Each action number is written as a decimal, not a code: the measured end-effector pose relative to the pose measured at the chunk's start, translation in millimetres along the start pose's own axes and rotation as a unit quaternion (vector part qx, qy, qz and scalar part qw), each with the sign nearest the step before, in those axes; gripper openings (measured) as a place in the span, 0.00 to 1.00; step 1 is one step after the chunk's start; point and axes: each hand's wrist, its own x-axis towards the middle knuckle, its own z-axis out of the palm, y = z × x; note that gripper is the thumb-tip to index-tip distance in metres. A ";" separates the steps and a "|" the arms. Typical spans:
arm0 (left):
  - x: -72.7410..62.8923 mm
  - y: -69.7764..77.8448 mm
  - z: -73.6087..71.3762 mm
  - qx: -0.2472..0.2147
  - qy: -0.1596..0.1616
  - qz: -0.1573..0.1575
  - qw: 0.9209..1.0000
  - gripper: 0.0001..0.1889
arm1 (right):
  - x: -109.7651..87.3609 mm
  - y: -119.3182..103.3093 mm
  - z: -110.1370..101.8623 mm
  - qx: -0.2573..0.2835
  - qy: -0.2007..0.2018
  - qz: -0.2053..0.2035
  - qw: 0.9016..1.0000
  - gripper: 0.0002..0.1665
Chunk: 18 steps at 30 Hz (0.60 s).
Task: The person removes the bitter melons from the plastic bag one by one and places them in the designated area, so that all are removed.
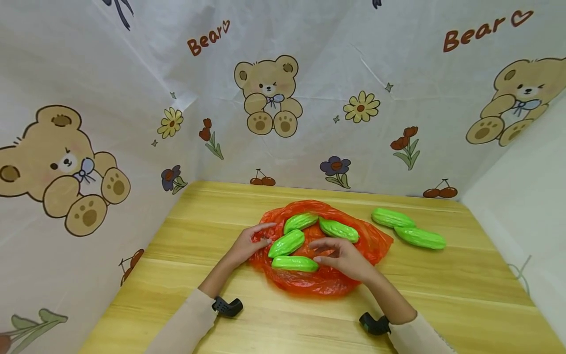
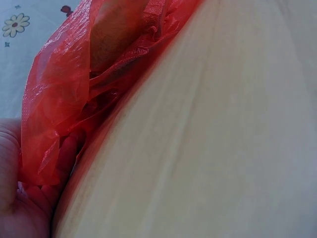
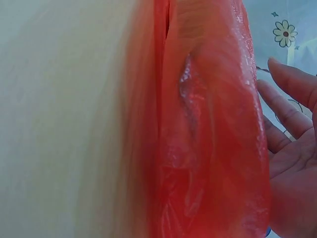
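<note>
A red plastic bag (image 1: 323, 285) lies spread on the table, its mouth wide. Several bright green, ridged bitter melons (image 1: 294, 264) rest in it. My left hand (image 1: 243, 246) is at the bag's left rim, thumb and index finger apart; in the left wrist view, red film (image 2: 54, 114) lies over the fingers (image 2: 67, 156). Above the bag's right part is my right hand (image 1: 345, 258), fingers loosely bent and holding nothing, near the front bitter melon. In the right wrist view, the spread fingers (image 3: 287, 111) show beyond the bag's raised side (image 3: 218, 148).
Two more bitter melons (image 1: 420, 238) lie end to end on the wooden table (image 1: 460, 290), right of the bag. A bear-print cloth (image 1: 309, 147) hangs behind and at the left. A pale wall (image 1: 522, 206) borders the right side, with a thin cord (image 1: 521, 275) near it.
</note>
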 end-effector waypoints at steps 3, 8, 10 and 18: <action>-0.6 0.2 -0.2 -0.001 0.001 0.001 1.000 0.23 | 0.9 2.5 2.0 -0.001 -0.004 -0.001 1.000 0.23; -0.2 -1.0 -0.4 -0.001 0.000 0.004 1.000 0.24 | 1.9 5.9 5.5 -0.005 -0.008 -0.004 1.000 0.23; -0.1 -1.8 -0.4 -0.003 -0.002 0.005 1.000 0.23 | 1.7 6.7 6.7 -0.006 -0.009 -0.005 1.000 0.22; -0.1 -3.0 -0.1 -0.006 -0.003 0.008 1.000 0.23 | 2.2 8.8 9.5 -0.022 -0.018 -0.011 1.000 0.23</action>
